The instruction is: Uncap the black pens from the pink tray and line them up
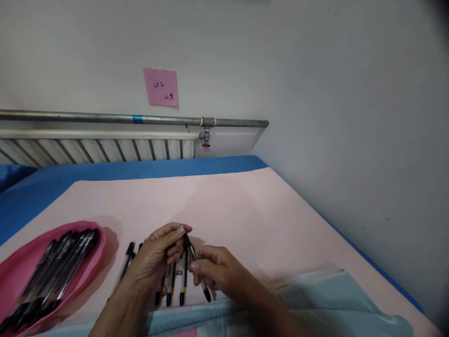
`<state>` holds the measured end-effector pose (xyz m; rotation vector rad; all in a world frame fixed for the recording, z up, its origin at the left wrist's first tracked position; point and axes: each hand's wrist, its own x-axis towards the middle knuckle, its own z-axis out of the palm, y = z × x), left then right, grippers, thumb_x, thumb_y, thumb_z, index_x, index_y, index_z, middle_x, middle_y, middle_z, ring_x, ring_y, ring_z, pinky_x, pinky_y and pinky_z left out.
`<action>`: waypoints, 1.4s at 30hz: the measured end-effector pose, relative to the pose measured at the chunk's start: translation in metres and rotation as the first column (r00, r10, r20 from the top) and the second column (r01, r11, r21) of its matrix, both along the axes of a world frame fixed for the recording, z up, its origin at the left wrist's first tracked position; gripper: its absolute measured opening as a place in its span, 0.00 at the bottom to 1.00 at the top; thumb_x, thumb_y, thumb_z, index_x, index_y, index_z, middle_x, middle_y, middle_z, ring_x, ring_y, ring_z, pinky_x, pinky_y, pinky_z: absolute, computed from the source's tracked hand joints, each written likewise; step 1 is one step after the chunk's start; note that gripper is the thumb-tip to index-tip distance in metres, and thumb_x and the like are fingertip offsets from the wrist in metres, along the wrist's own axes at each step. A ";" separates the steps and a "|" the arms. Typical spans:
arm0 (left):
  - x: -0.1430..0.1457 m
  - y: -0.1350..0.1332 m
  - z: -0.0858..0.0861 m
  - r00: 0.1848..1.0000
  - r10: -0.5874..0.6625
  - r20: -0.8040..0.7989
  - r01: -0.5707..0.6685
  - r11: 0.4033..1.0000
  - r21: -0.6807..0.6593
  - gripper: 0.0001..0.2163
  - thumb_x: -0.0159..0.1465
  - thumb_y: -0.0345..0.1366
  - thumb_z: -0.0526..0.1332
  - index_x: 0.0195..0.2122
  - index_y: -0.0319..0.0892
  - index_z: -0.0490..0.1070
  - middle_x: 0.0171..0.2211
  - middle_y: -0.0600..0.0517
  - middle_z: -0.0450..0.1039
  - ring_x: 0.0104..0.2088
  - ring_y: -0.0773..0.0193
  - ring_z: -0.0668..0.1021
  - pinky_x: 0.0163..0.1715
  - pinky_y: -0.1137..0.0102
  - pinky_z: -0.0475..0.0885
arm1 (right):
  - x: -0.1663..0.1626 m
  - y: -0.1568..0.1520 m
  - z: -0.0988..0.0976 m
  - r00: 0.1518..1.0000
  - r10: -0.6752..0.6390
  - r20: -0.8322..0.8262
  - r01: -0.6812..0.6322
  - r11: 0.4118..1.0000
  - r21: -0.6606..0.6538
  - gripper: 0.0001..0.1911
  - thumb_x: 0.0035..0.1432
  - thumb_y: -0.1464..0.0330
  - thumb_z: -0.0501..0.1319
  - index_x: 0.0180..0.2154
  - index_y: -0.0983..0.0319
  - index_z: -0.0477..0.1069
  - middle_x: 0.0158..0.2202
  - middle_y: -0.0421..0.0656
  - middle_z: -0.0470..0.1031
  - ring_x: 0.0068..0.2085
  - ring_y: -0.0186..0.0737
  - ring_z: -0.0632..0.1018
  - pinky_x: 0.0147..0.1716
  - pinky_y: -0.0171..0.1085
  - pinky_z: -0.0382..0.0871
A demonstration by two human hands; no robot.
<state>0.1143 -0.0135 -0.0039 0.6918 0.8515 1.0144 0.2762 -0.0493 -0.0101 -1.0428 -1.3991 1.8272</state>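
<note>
To my left a bowl [101,241] sits on the sheet [228,201], with a heap of pens [65,267] in it. Right of it, loose pens [125,263] lie on the sheet, partly hidden by my left hand [164,248]. One pen [186,240] slants from those fingertips down past my right hand [213,268], its near end towards me. Between my hands a row of pens [183,278] lies side by side. Nearest me is a cloth [333,288], reaching out to the right. Beyond the sheet, left of centre, stands a radiator [105,150], a valve [206,135] at its right end, a pipe [70,117] above, and a sticky note [161,87] higher on the wall [228,51].
</note>
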 end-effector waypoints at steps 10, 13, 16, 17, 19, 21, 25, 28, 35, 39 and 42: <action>-0.002 0.004 -0.004 0.997 0.035 0.068 -0.035 0.999 -0.002 0.08 0.50 0.34 0.65 0.29 0.35 0.73 0.14 0.60 0.55 0.15 0.80 0.56 0.12 0.81 0.49 | 0.000 0.001 -0.002 0.999 -0.030 0.012 0.030 0.999 -0.041 0.11 0.54 0.64 0.55 0.28 0.65 0.70 0.19 0.36 0.64 0.18 0.26 0.61 0.16 0.28 0.52; -0.004 0.006 -0.005 0.996 0.042 0.077 -0.042 0.999 -0.004 0.08 0.51 0.34 0.65 0.30 0.35 0.73 0.15 0.60 0.54 0.15 0.79 0.56 0.12 0.81 0.49 | 0.001 0.001 -0.002 1.000 0.019 -0.022 -0.020 0.998 -0.061 0.13 0.55 0.64 0.52 0.30 0.65 0.70 0.22 0.39 0.68 0.18 0.26 0.62 0.15 0.28 0.51; -0.004 0.006 -0.004 0.997 0.044 0.067 -0.044 0.999 0.002 0.08 0.51 0.34 0.65 0.29 0.35 0.73 0.14 0.60 0.54 0.15 0.79 0.56 0.12 0.81 0.49 | 0.000 0.003 -0.006 0.999 -0.050 -0.010 0.049 0.997 -0.064 0.08 0.51 0.65 0.58 0.27 0.64 0.67 0.21 0.37 0.67 0.18 0.25 0.61 0.16 0.27 0.51; -0.004 0.006 -0.004 0.997 0.045 0.063 -0.045 0.999 0.002 0.08 0.51 0.34 0.65 0.29 0.35 0.73 0.14 0.60 0.54 0.15 0.79 0.56 0.12 0.81 0.49 | -0.001 0.003 -0.006 0.996 -0.086 -0.008 0.086 0.994 -0.063 0.07 0.48 0.66 0.61 0.26 0.64 0.66 0.20 0.35 0.65 0.18 0.25 0.61 0.16 0.27 0.52; -0.004 0.005 -0.004 0.997 0.048 0.060 -0.049 0.999 0.000 0.08 0.50 0.34 0.65 0.29 0.35 0.73 0.14 0.60 0.54 0.15 0.79 0.56 0.12 0.81 0.49 | -0.001 0.004 -0.007 0.993 -0.116 -0.018 0.115 0.992 -0.055 0.06 0.46 0.68 0.62 0.27 0.64 0.67 0.19 0.34 0.63 0.18 0.25 0.61 0.17 0.28 0.52; -0.004 0.005 -0.004 0.997 0.056 0.060 -0.056 0.998 0.002 0.08 0.50 0.34 0.65 0.29 0.35 0.73 0.14 0.60 0.54 0.15 0.79 0.56 0.12 0.81 0.49 | -0.002 0.003 -0.006 0.996 -0.084 -0.044 0.082 0.996 -0.046 0.08 0.50 0.65 0.60 0.30 0.64 0.70 0.21 0.36 0.65 0.20 0.27 0.63 0.18 0.29 0.52; -0.006 0.006 -0.005 0.996 0.050 0.075 -0.051 0.999 0.005 0.08 0.50 0.35 0.65 0.30 0.36 0.73 0.14 0.60 0.54 0.14 0.80 0.56 0.12 0.81 0.50 | -0.001 0.001 -0.004 0.991 -0.023 -0.131 0.012 0.997 -0.077 0.16 0.56 0.62 0.53 0.32 0.67 0.72 0.28 0.44 0.71 0.23 0.28 0.65 0.19 0.30 0.52; -0.006 0.006 -0.006 0.995 0.052 0.082 -0.053 0.999 0.006 0.08 0.50 0.34 0.65 0.30 0.35 0.73 0.15 0.60 0.54 0.15 0.80 0.56 0.12 0.81 0.49 | -0.001 0.002 -0.005 0.992 -0.041 -0.122 0.026 0.992 -0.123 0.11 0.52 0.64 0.57 0.29 0.67 0.70 0.24 0.41 0.70 0.20 0.27 0.63 0.17 0.30 0.50; -0.005 0.006 -0.005 0.995 0.051 0.088 -0.052 0.999 0.012 0.08 0.51 0.34 0.65 0.30 0.35 0.73 0.14 0.60 0.54 0.14 0.80 0.57 0.12 0.82 0.49 | -0.003 0.004 -0.005 0.985 -0.051 -0.164 0.025 0.987 -0.159 0.13 0.53 0.63 0.56 0.32 0.66 0.71 0.25 0.42 0.70 0.23 0.29 0.67 0.19 0.30 0.51; -0.006 0.006 -0.004 0.994 0.053 0.092 -0.054 0.998 0.012 0.07 0.52 0.34 0.64 0.30 0.35 0.73 0.15 0.60 0.55 0.14 0.80 0.57 0.12 0.81 0.49 | -0.004 0.003 -0.002 0.976 -0.044 -0.211 -0.003 0.976 -0.216 0.14 0.51 0.63 0.56 0.31 0.69 0.71 0.26 0.45 0.71 0.23 0.29 0.67 0.19 0.30 0.51; -0.006 0.007 -0.006 0.994 0.071 0.081 -0.074 0.997 0.027 0.07 0.52 0.33 0.64 0.30 0.35 0.73 0.15 0.60 0.55 0.15 0.80 0.57 0.12 0.81 0.49 | -0.004 0.005 -0.004 0.987 -0.093 -0.135 0.066 0.979 -0.195 0.10 0.48 0.64 0.60 0.27 0.67 0.70 0.23 0.41 0.70 0.20 0.27 0.64 0.17 0.29 0.49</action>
